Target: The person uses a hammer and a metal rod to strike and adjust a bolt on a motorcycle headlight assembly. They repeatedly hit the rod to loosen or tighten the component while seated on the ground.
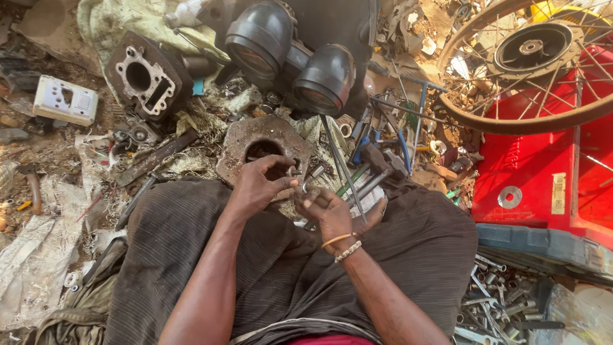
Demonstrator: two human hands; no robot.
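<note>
My left hand (258,185) hovers over my lap with its fingertips pinched on a small metal part (294,171). My right hand (335,211), with bracelets on its wrist, holds a small bolt-like metal piece (313,177) up against that part. Both hands meet just in front of a rusty round metal casting with a centre hole (262,144) lying on the ground. My knees in dark striped cloth (191,236) fill the lower frame.
A twin motorcycle gauge cluster (290,54) and an engine cylinder block (147,78) lie ahead. A spoked wheel (530,57) rests on a red box (543,172) at right. Hammers and screwdrivers (377,166) lie beside my right knee. Loose wrenches (491,306) sit lower right.
</note>
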